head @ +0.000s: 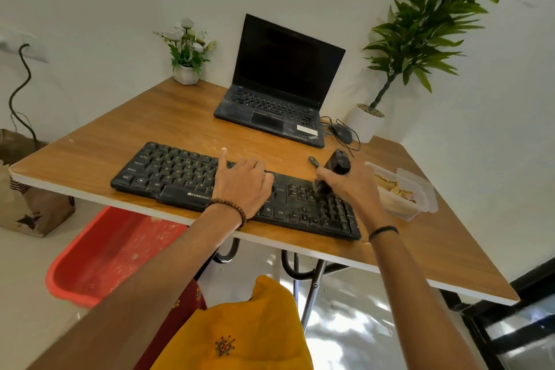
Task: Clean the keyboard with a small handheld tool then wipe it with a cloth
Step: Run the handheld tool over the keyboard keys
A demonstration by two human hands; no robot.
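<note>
A black keyboard lies along the front edge of a wooden table, an open laptop behind it. The left hand rests on its middle keys, while the right hand grips a dark handheld tool whose lower end meets the right-hand keys.

Laptop behind keyboard

A wooden table with a white edge is carried on metal legs. A black keyboard is laid along its near edge. An open laptop is set further back, with a corded mouse just beside it. A small flower pot is placed at the far corner, a larger plant pot near the mouse, and a clear plastic box by the keyboard's right end.
</note>
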